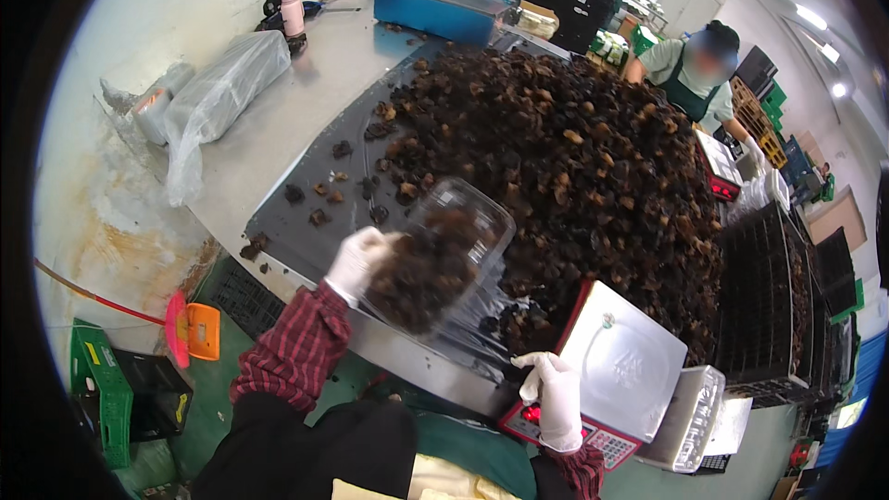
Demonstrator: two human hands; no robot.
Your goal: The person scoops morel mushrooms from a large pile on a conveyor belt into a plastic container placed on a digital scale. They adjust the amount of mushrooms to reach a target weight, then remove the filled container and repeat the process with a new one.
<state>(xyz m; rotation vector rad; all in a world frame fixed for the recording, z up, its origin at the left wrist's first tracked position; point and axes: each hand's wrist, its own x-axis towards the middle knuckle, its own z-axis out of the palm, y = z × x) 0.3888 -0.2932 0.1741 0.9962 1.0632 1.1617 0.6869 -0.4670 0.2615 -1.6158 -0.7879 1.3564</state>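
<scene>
My left hand [358, 264], in a white glove, grips the left side of a clear plastic tray [464, 189]. Blurred dark brown pieces [424, 278], apparently wood ear fungus, fill much of the tray, which is over the near part of the table. My right hand [555, 392], also gloved, is over the front of a red digital scale [618, 441], by its lit display and keypad. Its index finger sticks out, the others are bent, and nothing shows in it. The steel weighing plate [625, 361] bears no load. A large heap of the fungus [555, 132] covers the table beyond.
Stacked clear trays [687, 417] stand right of the scale. Black crates [760, 298] rise along the right side. Plastic-wrapped packs [222, 87] lie at left. Two people work across the table, one by a blue box [437, 10], the other by a second scale [719, 156].
</scene>
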